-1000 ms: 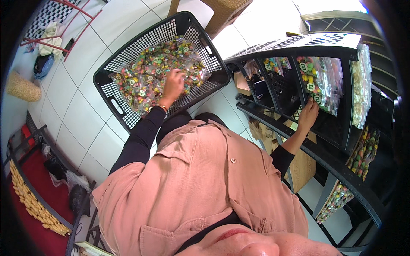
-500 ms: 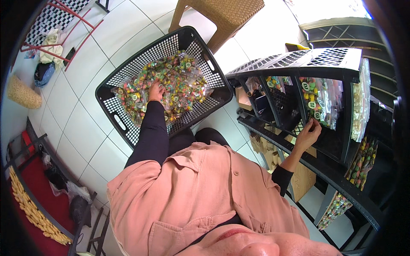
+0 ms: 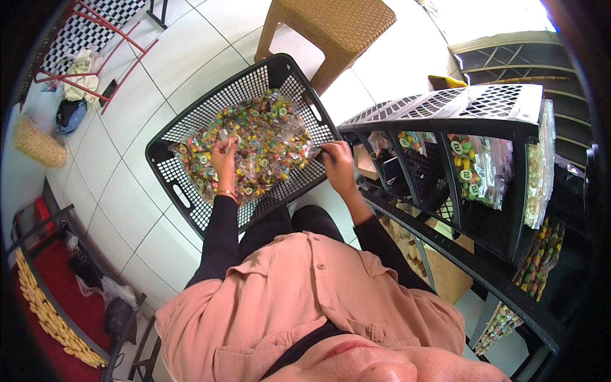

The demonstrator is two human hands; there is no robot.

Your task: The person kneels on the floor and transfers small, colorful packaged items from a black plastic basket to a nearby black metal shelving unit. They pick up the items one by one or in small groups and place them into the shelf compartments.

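A black perforated plastic basket (image 3: 170, 127) stands on the floor in front of me, heaped with clear bags of colourful candies (image 3: 261, 143) bearing round pale labels. Inside it, my left hand (image 3: 225, 160) is closed, fingertips pinching the clear plastic of one bag on top of the heap. Over the basket's right side reaches my right hand (image 3: 338, 165). Its fingers are curled together on the clear plastic edge of a bag at the right of the heap. How much of that bag it grips is partly hidden by the hand.
On my right, a black rack (image 3: 439, 122) holds upright candy bags (image 3: 474, 169) in its compartments, with a bag of pale pieces (image 3: 538, 169) at its end. Behind the basket stands a brown woven-pattern stool (image 3: 347, 32). A red metal frame (image 3: 127, 63) is at the far left.
My right hand has left the candy bags in the rack and come left to the basket's right rim. My left hand has drawn slightly nearer and now pinches a bag.
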